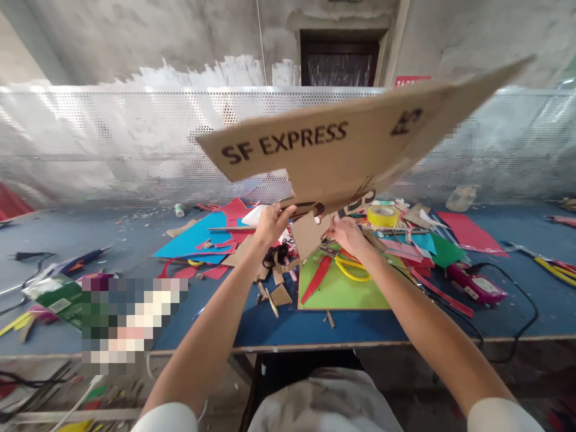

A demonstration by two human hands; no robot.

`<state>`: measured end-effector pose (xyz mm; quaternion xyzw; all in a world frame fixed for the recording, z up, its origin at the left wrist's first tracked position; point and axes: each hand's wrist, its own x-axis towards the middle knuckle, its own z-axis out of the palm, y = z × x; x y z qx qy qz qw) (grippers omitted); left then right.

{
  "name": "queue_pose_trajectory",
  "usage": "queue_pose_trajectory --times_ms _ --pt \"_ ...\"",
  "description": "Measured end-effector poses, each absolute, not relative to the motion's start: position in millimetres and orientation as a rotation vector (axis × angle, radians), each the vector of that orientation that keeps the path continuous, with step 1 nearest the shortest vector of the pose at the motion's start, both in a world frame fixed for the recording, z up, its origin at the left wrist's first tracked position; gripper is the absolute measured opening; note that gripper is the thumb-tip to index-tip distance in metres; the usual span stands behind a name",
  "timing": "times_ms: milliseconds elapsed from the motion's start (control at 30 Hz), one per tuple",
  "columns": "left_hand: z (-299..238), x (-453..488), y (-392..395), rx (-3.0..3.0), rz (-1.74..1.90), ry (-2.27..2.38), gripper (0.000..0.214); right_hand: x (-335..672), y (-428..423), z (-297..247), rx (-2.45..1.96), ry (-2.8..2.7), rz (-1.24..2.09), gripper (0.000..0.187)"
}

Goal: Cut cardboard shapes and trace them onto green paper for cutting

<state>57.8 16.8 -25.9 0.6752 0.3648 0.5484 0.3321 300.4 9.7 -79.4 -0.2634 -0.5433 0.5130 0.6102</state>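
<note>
Blue table (265, 329), scissors (342, 260), yellow tape (382, 220), left fingers (285, 213) and right fingers (341, 224) pinching cardboard (355, 156)

The one camera sits on the person's head. It looks forward and down, out along both arms (216, 318). The left hand (271, 225) and right hand (350, 234) are near the middle, about an arm's reach off. Closer than the fingers, it sees the white sleeves (166, 418). Under the fingers is the blue table (360, 324). Above them, cardboard (328, 159) hides part of the holey screen (135, 141). Farthest past the fingers is the wall (193, 30).
</note>
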Motion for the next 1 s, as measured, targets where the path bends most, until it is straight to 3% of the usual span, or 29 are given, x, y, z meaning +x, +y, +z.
queue_pose_trajectory --times_ms 67,167,367,700,867,1000 --pt "-24.6 50.1 17.4 1.848 1.416 0.963 0.037 309.7 4.8 -74.7 -0.623 -1.364 1.191 0.054" --pt "-23.0 38.6 17.4 1.803 1.325 0.937 0.054 318.2 -8.0 -60.2 -0.684 -1.719 1.121 0.031" --pt "-23.5 33.0 17.9 1.705 1.158 0.808 0.069 308.9 -33.6 -23.6 -0.62 -1.936 0.97 0.026" --pt "-22.6 40.5 21.9 1.387 0.896 0.694 0.075 304.6 -50.2 10.3 -0.769 -1.636 0.884 0.076" --pt "-31.1 42.7 23.7 1.362 0.662 0.71 0.069 307.4 -40.9 22.2 -1.011 -1.802 0.724 0.042" --pt "-38.8 51.4 23.8 1.269 0.565 0.76 0.057 312.0 -32.5 21.4 -1.183 -1.966 0.668 0.033"
